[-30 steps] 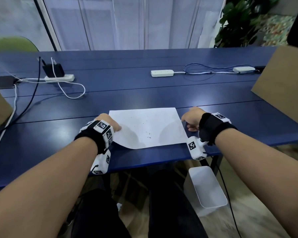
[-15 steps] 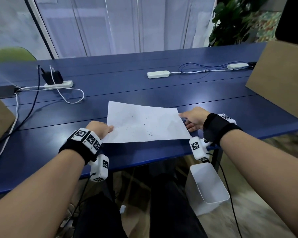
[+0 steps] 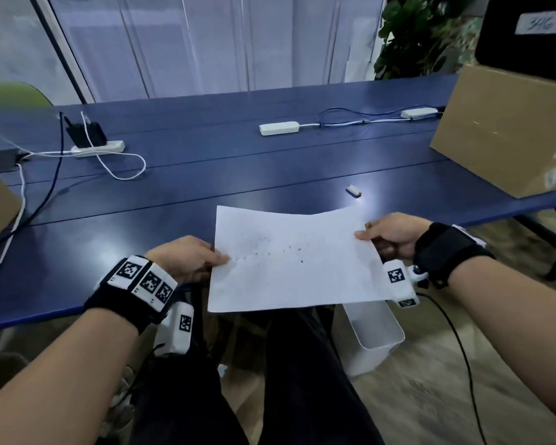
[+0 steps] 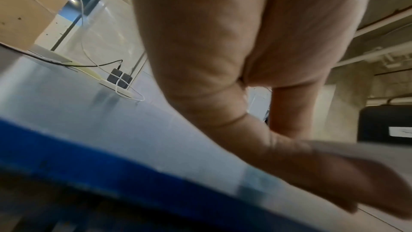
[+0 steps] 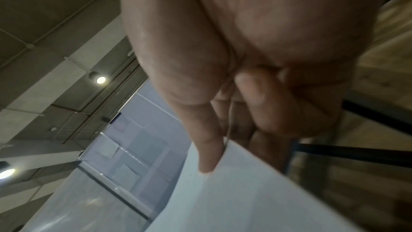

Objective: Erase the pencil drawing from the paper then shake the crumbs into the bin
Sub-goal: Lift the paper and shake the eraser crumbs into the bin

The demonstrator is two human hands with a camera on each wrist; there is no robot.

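A white sheet of paper [image 3: 292, 258] with dark eraser crumbs scattered across its middle hangs in the air over the table's near edge. My left hand [image 3: 219, 261] pinches its left edge, thumb on top. My right hand [image 3: 366, 236] pinches its right edge, and in the right wrist view the thumb lies on the paper [image 5: 256, 191] with the fingers [image 5: 267, 105] underneath. A white bin [image 3: 376, 329] stands on the floor below the sheet's right part. A small eraser [image 3: 353, 190] lies on the blue table [image 3: 238, 175] beyond the sheet.
Two white power strips [image 3: 98, 148] [image 3: 279, 128] with cables lie at the back of the table. A cardboard box [image 3: 507, 130] stands at the right, another at the far left edge. My dark-trousered legs are below the table edge.
Both hands have lifted the sheet off the table and drawn it toward me and to the right, so it now hangs over the table edge above the bin. The eraser has come into view.
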